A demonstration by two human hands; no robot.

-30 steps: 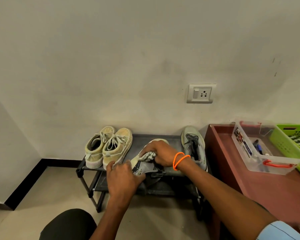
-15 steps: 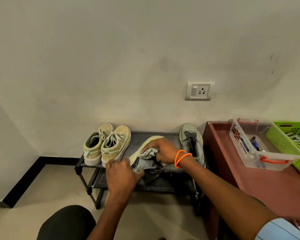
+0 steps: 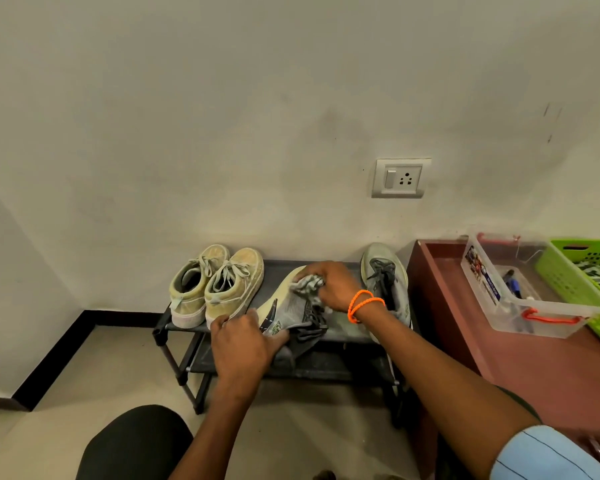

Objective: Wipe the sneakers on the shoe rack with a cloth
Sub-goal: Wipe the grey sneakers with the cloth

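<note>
A low black shoe rack (image 3: 174, 325) stands against the wall. A grey sneaker (image 3: 290, 311) lies tipped on its side on the top shelf, pale sole turned left. My left hand (image 3: 243, 348) grips its heel end. My right hand (image 3: 333, 289), with orange bands at the wrist, holds a crumpled grey-white cloth (image 3: 307, 284) against the sneaker's toe part. The matching grey sneaker (image 3: 387, 278) stands upright at the rack's right end. A pair of yellowish sneakers (image 3: 219, 282) sits on the left of the shelf.
A reddish-brown table (image 3: 534, 368) stands right of the rack, bearing a clear plastic box (image 3: 534, 320) with an orange handle and a green basket (image 3: 575, 282). A wall socket (image 3: 400, 178) sits above the rack. My dark-clad knee (image 3: 136, 445) is at the bottom left.
My right hand with the cloth has slid a little up along the grey sneaker toward its toe. My left hand keeps its hold on the heel.
</note>
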